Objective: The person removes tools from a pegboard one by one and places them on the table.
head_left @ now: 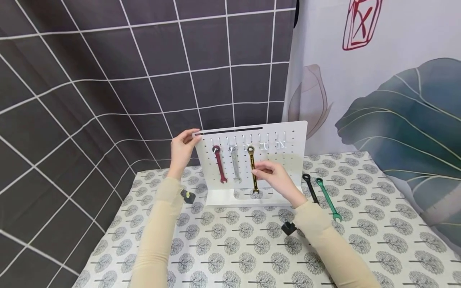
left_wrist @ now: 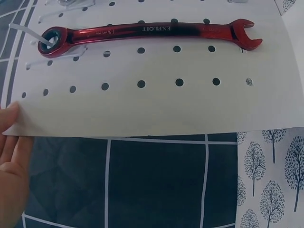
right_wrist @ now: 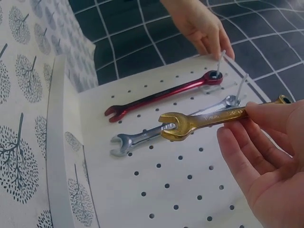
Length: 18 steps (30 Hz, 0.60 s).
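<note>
My left hand (head_left: 181,152) grips the upper left corner of a white pegboard (head_left: 299,150), thumb on the front face. With thumb and fingers my right hand (head_left: 276,179) pinches a gold combination wrench (right_wrist: 209,120) along its shaft. The ring end of that wrench is up at a hook in the middle of the row, its open-ended jaw pointing down. In the right wrist view it stands out in front of the board. To its left hang a red wrench (head_left: 219,164) and a silver wrench (head_left: 235,162), each by its ring end on a hook.
Right of the gold wrench, clear hooks (head_left: 281,143) stick out of the board. A black wrench (head_left: 309,186), partly hidden by my right arm, and a green wrench (head_left: 328,199) lie on the tree-print tablecloth (head_left: 230,244). A dark tiled curtain (head_left: 151,56) hangs behind.
</note>
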Available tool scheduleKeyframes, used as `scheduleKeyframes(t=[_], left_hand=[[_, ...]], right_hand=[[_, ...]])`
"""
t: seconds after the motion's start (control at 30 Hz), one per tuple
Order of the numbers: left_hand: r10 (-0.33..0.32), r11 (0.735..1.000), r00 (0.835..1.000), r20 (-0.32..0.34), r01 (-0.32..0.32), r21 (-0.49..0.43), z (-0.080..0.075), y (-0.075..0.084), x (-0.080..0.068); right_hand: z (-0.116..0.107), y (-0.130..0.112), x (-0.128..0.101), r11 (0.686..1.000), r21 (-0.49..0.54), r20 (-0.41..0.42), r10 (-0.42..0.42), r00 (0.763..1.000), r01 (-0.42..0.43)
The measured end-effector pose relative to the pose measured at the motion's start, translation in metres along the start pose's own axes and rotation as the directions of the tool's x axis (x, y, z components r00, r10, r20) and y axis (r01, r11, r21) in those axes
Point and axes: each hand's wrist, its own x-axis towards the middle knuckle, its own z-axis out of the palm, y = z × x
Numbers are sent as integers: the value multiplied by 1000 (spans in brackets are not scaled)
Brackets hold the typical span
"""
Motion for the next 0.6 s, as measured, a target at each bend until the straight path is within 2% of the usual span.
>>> scheduleKeyframes(t=[0.1, 0.27, 0.37, 0.6], left_hand=[[1, 1000, 1000, -6, -1, 22, 0, -1, -1], [41, 998, 999, -5, -41, 44, 3, -4, 0], [52, 998, 999, -11, -52, 29, 4, -6, 0], [34, 999, 999, -27, -34, 13, 1, -3, -1]], right_hand=[[-1, -4, -2, 1000, 7, 10, -2, 1000, 2], [-7, -11, -7, 1000, 5, 6, -16, 1000, 16], [-13, -14, -8, 1000, 1, -4, -21, 1000, 21], [-29, -25, -12, 999, 34, -30, -40, 999, 41]])
